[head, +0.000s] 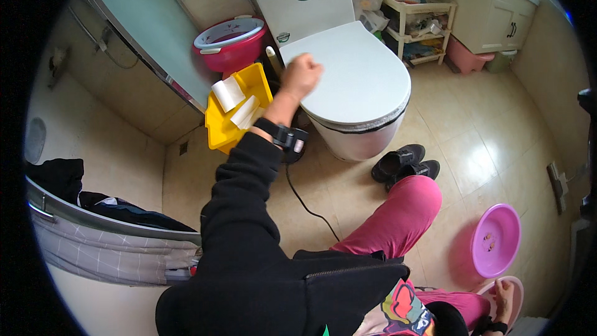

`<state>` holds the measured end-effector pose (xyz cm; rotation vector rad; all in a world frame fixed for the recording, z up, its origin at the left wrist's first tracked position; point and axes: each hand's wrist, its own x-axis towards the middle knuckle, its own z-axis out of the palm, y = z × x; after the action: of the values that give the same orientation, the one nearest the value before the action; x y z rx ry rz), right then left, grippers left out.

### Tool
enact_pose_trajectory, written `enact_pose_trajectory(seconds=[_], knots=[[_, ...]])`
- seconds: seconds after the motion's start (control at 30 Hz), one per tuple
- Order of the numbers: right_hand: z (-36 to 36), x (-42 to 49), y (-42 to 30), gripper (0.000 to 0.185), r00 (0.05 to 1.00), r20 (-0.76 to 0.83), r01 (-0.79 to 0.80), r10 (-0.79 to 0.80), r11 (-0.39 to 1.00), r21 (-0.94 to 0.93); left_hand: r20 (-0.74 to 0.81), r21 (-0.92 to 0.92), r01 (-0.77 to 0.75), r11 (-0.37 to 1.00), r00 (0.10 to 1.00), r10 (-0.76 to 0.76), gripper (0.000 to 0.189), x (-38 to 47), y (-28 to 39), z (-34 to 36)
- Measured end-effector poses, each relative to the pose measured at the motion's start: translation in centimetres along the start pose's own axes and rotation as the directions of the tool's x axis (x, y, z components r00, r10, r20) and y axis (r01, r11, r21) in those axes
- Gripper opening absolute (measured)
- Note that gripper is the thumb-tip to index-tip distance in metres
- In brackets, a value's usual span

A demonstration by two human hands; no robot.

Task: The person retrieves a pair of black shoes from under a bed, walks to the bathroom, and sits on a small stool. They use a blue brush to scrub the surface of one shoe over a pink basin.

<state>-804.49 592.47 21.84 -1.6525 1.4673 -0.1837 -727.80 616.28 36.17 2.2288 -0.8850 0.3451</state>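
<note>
My left hand [302, 76] is curled into a fist over the left edge of the closed white toilet lid [354, 74]. It is slightly blurred, and nothing shows between its fingers. I cannot tell if it touches the lid. A black band with a small device [280, 135] is strapped round that wrist. At the lower right, my right hand [503, 293] overlaps a pale pink basin [517, 289], its bent fingers by the rim. Whether it grips the rim is unclear. Left of the toilet, a yellow plastic bin [215, 126] holds two white paper rolls or folded sheets [228, 94].
Black shoes [405, 164] lie in front of the toilet, past my pink-clad knee [415, 200]. A bright pink basin [496, 242] rests on the tiles. Stacked basins [228, 53] stand beside the tank. A black cable [303, 200] crosses the floor. Behind are a cream shelf rack [419, 9] and cabinet [503, 18].
</note>
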Motion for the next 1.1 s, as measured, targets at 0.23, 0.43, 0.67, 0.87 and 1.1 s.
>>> enact_pose_trajectory(seconds=[0.23,0.43,0.67,0.87,1.1], knots=[[2.0,-1.7,2.9,0.02,1.0,-0.013,0.01,-0.015,0.942,-0.335,-0.315,0.111,0.19,0.976,0.938,-0.146,0.014,1.5,-13.7,-5.0],[2.2,-3.1,1.8,0.022,0.994,-0.043,0.063,-0.099,0.858,-0.51,-0.089,-0.258,0.441,0.86,0.875,-0.475,0.015,0.7,-19.2,-4.8],[2.6,-5.8,-1.2,0.024,0.998,-0.037,0.013,-0.045,0.794,-0.608,0.044,-0.35,0.48,0.804,0.866,-0.498,0.01,0.6,-16.4,-5.6],[2.5,-6.5,-1.6,0.026,0.999,-0.024,0.023,-0.04,0.874,-0.486,0.159,-0.441,0.411,0.798,0.911,-0.381,0.01,1.1,-6.2,-7.7],[1.9,-6.7,-0.5,0.017,0.999,0.032,0.034,-0.026,0.963,-0.268,0.996,-0.09,0.28,0.956,0.053,0.078,0.028,-13.7,6.5,0.9]])
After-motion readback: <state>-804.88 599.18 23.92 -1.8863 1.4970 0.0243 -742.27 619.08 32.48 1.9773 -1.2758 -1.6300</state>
